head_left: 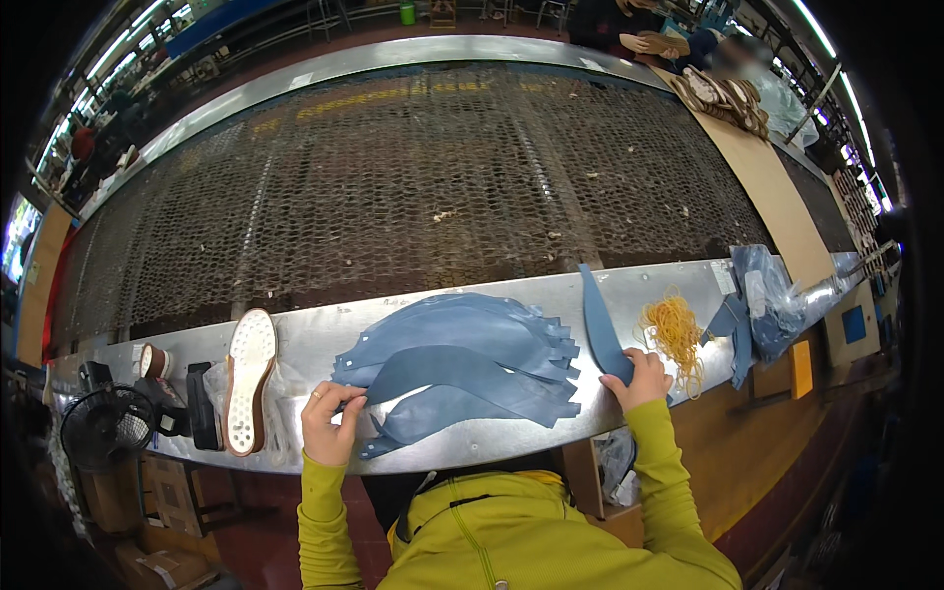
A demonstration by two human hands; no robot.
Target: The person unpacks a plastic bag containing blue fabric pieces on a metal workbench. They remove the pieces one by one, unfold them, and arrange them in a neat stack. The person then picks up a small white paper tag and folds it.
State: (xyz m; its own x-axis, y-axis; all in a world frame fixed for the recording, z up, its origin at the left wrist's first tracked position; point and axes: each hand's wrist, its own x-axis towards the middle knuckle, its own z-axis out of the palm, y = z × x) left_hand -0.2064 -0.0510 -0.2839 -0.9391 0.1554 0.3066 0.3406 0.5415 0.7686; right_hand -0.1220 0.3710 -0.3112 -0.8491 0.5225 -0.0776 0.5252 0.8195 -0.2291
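Observation:
A fanned pile of blue-grey leather pieces (452,324) lies on the metal ledge before me. My left hand (330,418) pinches the left end of a curved leather piece (433,369) lying on top of that pile. To the right of the pile, my right hand (641,380) grips the lower end of a separate long leather strip (599,324), thumb on top. The strip's pointed tip reaches toward the ledge's far edge. Close beyond my right hand sits a tangle of yellow rubber bands (675,334).
A white-and-brown shoe sole (251,383) lies left of the pile, beside a black case (205,405) and a small fan (106,425). Clear plastic bags (772,300) rest at right. Beyond the ledge spreads a wide mesh conveyor (423,197); a person handles soles (723,98) at the far right.

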